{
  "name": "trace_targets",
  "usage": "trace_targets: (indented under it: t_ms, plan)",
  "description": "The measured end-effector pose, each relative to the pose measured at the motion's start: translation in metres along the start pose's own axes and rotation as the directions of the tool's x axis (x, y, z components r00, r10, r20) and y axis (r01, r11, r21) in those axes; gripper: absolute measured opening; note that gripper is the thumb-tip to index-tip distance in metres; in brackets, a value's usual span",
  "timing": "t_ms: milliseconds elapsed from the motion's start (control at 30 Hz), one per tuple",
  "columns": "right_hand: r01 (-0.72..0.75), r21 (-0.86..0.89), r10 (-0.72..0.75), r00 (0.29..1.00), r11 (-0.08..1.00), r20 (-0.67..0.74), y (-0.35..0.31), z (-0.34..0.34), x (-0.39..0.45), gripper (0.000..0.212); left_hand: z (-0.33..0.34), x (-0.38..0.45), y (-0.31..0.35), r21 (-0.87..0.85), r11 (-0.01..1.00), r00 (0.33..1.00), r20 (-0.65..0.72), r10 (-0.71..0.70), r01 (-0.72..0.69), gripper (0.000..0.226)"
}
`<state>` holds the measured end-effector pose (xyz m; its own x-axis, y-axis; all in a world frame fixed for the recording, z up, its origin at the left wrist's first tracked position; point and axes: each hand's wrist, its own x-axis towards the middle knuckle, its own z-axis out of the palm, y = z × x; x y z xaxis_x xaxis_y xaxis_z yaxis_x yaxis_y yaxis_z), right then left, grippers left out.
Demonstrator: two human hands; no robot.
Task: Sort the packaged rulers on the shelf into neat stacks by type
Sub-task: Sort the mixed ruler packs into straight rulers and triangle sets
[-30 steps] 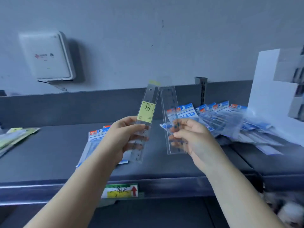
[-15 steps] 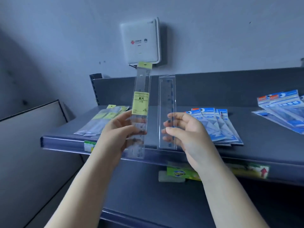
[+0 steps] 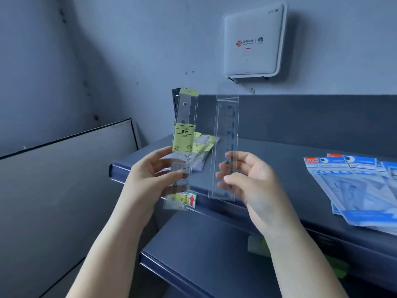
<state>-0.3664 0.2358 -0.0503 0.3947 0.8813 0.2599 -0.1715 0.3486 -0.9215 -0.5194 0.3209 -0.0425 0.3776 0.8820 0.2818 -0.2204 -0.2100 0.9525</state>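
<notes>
Above the grey shelf (image 3: 279, 151), both hands pinch upright packaged rulers: left (image 3: 150, 179) yellow-labelled (image 3: 184, 136), right (image 3: 247, 179) clear (image 3: 225, 136).

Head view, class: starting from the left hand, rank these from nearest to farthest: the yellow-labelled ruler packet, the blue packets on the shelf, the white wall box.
1. Yellow-labelled ruler packet: held upright in the left hand.
2. White wall box: up on the wall, above and right.
3. Blue packets: on the shelf, far right.

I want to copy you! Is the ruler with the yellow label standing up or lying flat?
Standing up. The left hand grips the yellow-label ruler by its lower part, its hanging tab on top, above the shelf.
</notes>
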Motion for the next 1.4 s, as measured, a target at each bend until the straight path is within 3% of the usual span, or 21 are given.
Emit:
trace_targets:
  t_ms: [333, 600, 733, 833, 900, 1000, 1167, 1400]
  plan:
    - [0.027, -0.145, -0.025, 1.000, 0.989, 0.015, 0.016, 0.022, 0.044, 0.039, -0.028, 0.056, -0.009, 0.008, 0.999, 0.999, -0.001, -0.042, 0.042, 0.044]
    - [0.068, -0.246, -0.096, 0.990, 0.967, -0.105, 0.027, 0.053, 0.072, 0.043, -0.044, 0.119, -0.028, 0.065, 0.993, 0.970, 0.215, -0.115, 0.103, 0.046]
    - [0.072, -0.311, -0.146, 0.964, 0.948, -0.220, 0.033, 0.075, 0.087, 0.045, -0.061, 0.153, -0.038, 0.281, 0.958, 0.978, 0.209, -0.005, -0.055, 0.035]
    - [0.046, -0.378, -0.161, 0.947, 0.925, -0.278, 0.031, 0.091, 0.101, 0.058, -0.080, 0.170, -0.042, 0.376, 0.917, 0.974, 0.221, 0.053, -0.135, 0.026]
    - [-0.043, -0.523, -0.146, 0.938, 0.851, -0.314, 0.032, 0.102, 0.110, 0.066, -0.089, 0.176, -0.045, 0.411, 0.899, 0.963, 0.267, 0.039, -0.150, 0.022]
    - [-0.240, -0.803, -0.192, 0.897, 0.546, -0.399, 0.040, 0.107, 0.113, 0.077, -0.098, 0.181, -0.049, 0.438, 0.880, 0.950, 0.309, 0.045, -0.184, 0.020]
    - [-0.243, -0.885, -0.321, 0.866, 0.397, -0.382, 0.043, 0.106, 0.101, 0.049, -0.093, 0.181, -0.046, 0.512, 0.790, 0.902, 0.416, 0.114, -0.336, 0.020]
    - [-0.272, -0.962, -0.461, 0.852, 0.016, -0.249, 0.023, 0.078, 0.077, 0.029, -0.055, 0.159, -0.031, 0.634, 0.559, 0.831, 0.516, 0.209, -0.534, 0.027]
